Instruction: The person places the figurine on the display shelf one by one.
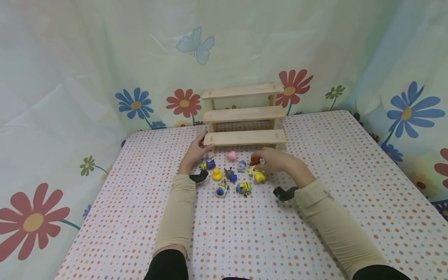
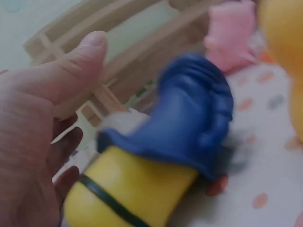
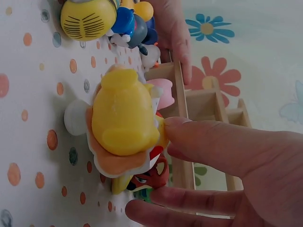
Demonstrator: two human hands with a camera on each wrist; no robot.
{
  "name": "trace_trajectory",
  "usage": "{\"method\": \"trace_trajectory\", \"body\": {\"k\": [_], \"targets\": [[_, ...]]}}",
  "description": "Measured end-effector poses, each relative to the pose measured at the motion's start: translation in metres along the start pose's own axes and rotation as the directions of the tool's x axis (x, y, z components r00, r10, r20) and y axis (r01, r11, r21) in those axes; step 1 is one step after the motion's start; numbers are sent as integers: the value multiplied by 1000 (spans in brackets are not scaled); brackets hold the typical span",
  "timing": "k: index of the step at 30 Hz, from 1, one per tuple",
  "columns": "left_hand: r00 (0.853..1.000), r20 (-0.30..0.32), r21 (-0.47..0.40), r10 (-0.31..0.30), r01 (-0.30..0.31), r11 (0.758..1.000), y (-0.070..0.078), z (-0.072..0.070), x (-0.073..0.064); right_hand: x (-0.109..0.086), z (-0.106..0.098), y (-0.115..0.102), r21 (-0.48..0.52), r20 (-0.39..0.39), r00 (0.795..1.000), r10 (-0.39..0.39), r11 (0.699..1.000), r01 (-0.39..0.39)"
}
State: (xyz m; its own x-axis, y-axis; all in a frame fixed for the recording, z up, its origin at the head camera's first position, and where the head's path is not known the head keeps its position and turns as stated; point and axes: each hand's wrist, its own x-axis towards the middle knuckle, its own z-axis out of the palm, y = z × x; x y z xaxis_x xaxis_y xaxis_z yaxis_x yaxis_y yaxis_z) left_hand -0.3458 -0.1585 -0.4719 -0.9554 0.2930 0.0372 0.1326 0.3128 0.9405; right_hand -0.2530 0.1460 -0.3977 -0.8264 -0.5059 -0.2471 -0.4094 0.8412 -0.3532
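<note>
My left hand [image 1: 194,154] is beside the left end of the wooden three-tier shelf [image 1: 245,137], its fingers loosely spread. In the left wrist view a yellow toy figure with a blue hat [image 2: 189,113] stands close by that hand, with nothing gripped. My right hand [image 1: 274,158] reaches over the toys, thumb and fingers apart around a reddish-brown figure [image 3: 155,176]; whether they touch it is unclear. Next to it is a yellow figure [image 3: 124,113], near the thumb. A pink pig toy [image 1: 231,156] is between the hands, in front of the shelf.
Nearer the front of the cluster are a yellow duck [image 1: 217,174], a dark grey and blue figure [image 1: 230,174], a white and blue figure [image 1: 221,189] and a yellow and blue figure [image 1: 244,188]. A dotted cloth [image 1: 245,237] covers the table; a flowered curtain [image 1: 154,50] hangs behind.
</note>
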Motion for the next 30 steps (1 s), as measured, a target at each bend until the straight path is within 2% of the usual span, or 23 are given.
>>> {"method": "trace_trajectory", "body": {"k": [3, 6, 7, 14, 20, 30], "targets": [[1000, -27, -12, 2, -2, 1000, -2, 4, 1, -1, -1, -1, -22, 10, 1000, 13, 1000, -12], [999, -42, -11, -25, 24, 1000, 0, 4, 0, -1, -1, -3, -37, 22, 1000, 22, 999, -22], [998, -52, 3, -25, 25, 1000, -4, 4, 1, -1, 0, -4, -40, 27, 999, 23, 999, -22], [998, -56, 111, -34, 40, 993, -2, 5, -1, 0, 7, -7, -31, 43, 999, 25, 999, -24], [997, -74, 100, -39, 46, 994, -3, 6, 0, 0, 9, -9, -21, 48, 999, 7, 1000, -6], [995, -88, 130, -54, 65, 989, -5, 6, 2, -2, 4, -6, -24, 54, 998, -15, 1000, 16]]}}
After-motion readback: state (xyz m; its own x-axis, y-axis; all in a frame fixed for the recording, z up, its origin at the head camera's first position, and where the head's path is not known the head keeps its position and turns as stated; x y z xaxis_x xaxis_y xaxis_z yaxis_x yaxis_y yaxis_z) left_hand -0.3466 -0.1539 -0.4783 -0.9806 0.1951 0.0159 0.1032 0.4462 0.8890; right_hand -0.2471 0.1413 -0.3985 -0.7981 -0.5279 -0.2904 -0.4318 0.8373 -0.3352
